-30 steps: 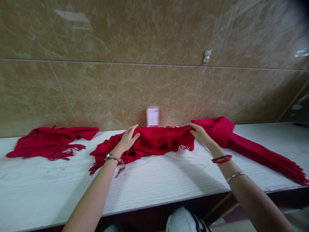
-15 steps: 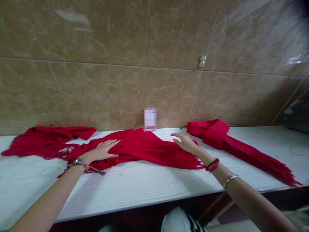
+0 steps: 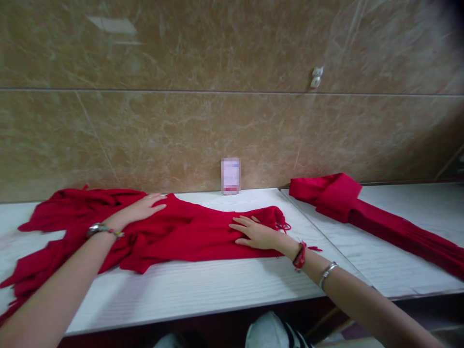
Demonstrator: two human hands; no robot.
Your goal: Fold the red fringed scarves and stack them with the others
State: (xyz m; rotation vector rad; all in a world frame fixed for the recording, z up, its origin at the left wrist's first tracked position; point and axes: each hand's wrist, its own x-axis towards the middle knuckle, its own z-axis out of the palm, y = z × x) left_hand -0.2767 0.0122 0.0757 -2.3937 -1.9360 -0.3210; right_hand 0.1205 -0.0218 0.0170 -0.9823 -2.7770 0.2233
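A red scarf (image 3: 203, 232) with fringed ends lies spread lengthwise on the white wood-grained table (image 3: 203, 285). My left hand (image 3: 145, 208) rests on its upper left part, fingers stretched toward the wall. Flat on the right part of the cloth lies my right hand (image 3: 255, 233), its fingers extended, close to the fringe. The cloth is fairly smooth between the hands and bunched under my left forearm. More crumpled red cloth (image 3: 68, 208) sits at the left; where it parts from the scarf I cannot tell.
A folded red scarf (image 3: 326, 193) with a long fringed tail lies on the right table section, past a seam. A small white card or box, blurred out, (image 3: 231, 176) stands against the tiled wall (image 3: 174, 135). A small white fixture (image 3: 316, 77) is on the wall.
My right hand has come down onto the scarf and a little left. My left hand has moved up and left, and the scarf's left part now spreads farther left and nearer me.
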